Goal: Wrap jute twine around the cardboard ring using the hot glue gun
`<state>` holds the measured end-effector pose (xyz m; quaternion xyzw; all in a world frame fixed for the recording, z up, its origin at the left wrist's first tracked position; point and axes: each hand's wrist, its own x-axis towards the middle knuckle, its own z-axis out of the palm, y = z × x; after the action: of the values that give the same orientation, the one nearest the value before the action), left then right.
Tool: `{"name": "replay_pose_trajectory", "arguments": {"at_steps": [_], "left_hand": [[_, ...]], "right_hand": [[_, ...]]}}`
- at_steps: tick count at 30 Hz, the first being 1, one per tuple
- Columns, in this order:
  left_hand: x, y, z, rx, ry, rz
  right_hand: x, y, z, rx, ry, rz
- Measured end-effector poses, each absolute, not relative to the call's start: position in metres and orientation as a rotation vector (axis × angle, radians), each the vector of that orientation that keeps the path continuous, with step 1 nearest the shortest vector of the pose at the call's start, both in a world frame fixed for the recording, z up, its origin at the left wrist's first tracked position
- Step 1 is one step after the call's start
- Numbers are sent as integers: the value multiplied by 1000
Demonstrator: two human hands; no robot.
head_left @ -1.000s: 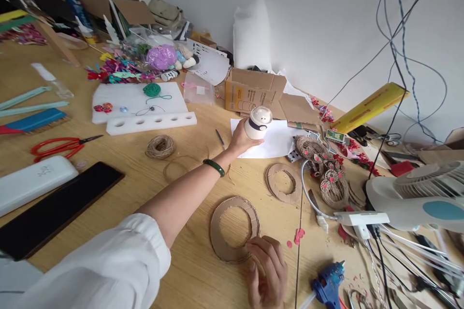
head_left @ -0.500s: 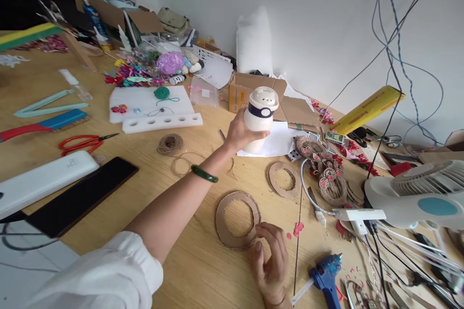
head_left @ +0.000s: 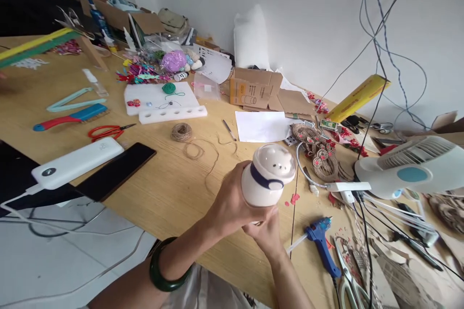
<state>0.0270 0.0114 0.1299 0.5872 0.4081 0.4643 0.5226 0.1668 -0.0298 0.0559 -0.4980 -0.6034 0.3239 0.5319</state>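
A white tumbler (head_left: 259, 188) with a navy band and a domed lid bearing a small animal face is held up over the near part of the table, tilted. My left hand (head_left: 232, 200), with a green bangle at the wrist, wraps around its side. Beneath, my right hand (head_left: 266, 231) grips its lower end, the fingers partly hidden by the tumbler and the left hand. Neither cardboard ring shows clearly now; the hands and tumbler cover that spot.
A blue glue gun (head_left: 321, 239) and scissors (head_left: 346, 275) lie to the right, near a power strip (head_left: 350, 186) and a white fan (head_left: 409, 169). Left are a twine roll (head_left: 181, 131), a phone-like black slab (head_left: 118, 171) and a white power bank (head_left: 78, 161). White paper (head_left: 260, 126) lies behind.
My left hand has brought the tumbler from the back of the table toward me. My right hand has left the cardboard ring and taken hold of the tumbler's lower end. The view has shifted.
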Motion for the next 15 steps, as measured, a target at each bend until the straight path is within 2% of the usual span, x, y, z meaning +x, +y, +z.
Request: {"name": "replay_pose_trajectory", "arguments": {"at_steps": [7,15], "left_hand": [[-4,13,118,1078,555,975],[-4,6,117,1080,654,1033]], "right_hand": [[150,-47,52,-1153,-1441,798],[148,-57,43,-1185,-1500,787]]}}
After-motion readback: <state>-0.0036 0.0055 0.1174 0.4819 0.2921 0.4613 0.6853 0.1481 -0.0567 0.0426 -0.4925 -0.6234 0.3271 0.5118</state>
